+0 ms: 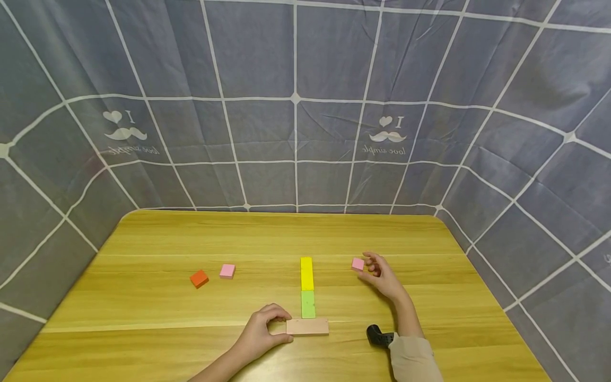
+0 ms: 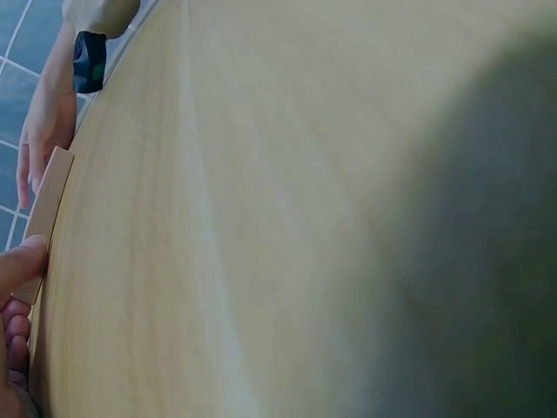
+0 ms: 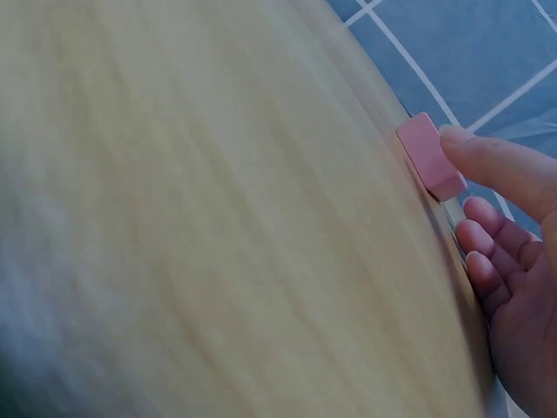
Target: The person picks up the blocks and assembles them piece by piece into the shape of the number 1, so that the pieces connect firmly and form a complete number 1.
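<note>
My left hand (image 1: 261, 330) pinches the left end of a plain wooden block (image 1: 307, 327), thumb on its near side and fingers at the far corner. In the left wrist view my thumb lies against that wooden block (image 2: 48, 205). A light green block (image 1: 308, 304) touches or nearly touches its far side, and a yellow block (image 1: 306, 273) continues the line away from me. To the right, my right hand (image 1: 384, 276) holds a small pink block (image 1: 358, 264) between thumb and index finger. The right wrist view shows the thumb on the pink block (image 3: 428, 155); the index finger is hidden there.
On the left of the wooden table (image 1: 143, 329) lie an orange block (image 1: 199, 279) and a second pink block (image 1: 227, 271). A black device (image 1: 379, 336) is worn at the right wrist, by the beige sleeve (image 1: 414, 358). A grey checked curtain (image 1: 267, 132) surrounds the table's far side.
</note>
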`<state>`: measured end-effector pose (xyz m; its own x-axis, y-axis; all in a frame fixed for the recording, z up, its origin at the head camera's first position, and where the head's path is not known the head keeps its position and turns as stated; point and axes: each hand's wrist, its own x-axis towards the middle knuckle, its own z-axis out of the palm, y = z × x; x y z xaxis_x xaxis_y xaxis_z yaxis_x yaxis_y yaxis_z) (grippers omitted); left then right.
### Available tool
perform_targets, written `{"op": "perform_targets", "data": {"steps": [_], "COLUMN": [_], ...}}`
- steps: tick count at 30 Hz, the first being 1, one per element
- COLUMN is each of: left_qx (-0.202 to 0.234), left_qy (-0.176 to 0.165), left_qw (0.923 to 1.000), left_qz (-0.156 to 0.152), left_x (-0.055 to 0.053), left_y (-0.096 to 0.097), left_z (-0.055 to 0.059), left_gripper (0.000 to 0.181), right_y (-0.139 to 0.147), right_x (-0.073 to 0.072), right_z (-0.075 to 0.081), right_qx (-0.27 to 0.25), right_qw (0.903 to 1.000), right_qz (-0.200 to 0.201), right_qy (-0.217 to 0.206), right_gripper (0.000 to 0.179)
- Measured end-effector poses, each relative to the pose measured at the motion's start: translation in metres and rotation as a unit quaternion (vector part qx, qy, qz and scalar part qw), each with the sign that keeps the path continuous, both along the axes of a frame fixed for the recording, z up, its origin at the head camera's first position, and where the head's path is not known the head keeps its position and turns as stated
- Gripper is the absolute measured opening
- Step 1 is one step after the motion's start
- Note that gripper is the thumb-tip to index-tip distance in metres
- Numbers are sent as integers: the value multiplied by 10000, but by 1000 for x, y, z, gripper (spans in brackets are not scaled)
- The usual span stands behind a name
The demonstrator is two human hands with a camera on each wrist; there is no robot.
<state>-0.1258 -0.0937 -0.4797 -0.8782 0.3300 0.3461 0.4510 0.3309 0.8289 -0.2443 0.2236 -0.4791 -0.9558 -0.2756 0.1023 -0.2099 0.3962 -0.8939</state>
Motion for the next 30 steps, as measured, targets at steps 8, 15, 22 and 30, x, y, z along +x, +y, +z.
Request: {"op": "perform_targets", "data": {"steps": [8, 15, 22, 30], "left_qx": [36, 40, 44, 54], "left_qy": [-40, -23, -81, -62], "left_qw": [10000, 10000, 10000, 10000], "left_qz": [-4, 4, -6, -41], "left_x": [0, 0, 0, 0], "left_y": [0, 0, 0, -1], "left_z": [-1, -1, -1, -1], "left_gripper": [30, 30, 30, 30], "right_y": [3, -1, -6, -1], "right_x": [-5, -8, -6, -15], "right_z": [-10, -11, -5, -25], "right_qx": [88, 213, 362, 555], "right_qw": [9997, 9988, 9968, 9940], "right_qz": [-6, -434, -703, -939], "right_qy": [214, 10, -148, -61], "right_gripper": [47, 40, 38, 37]}}
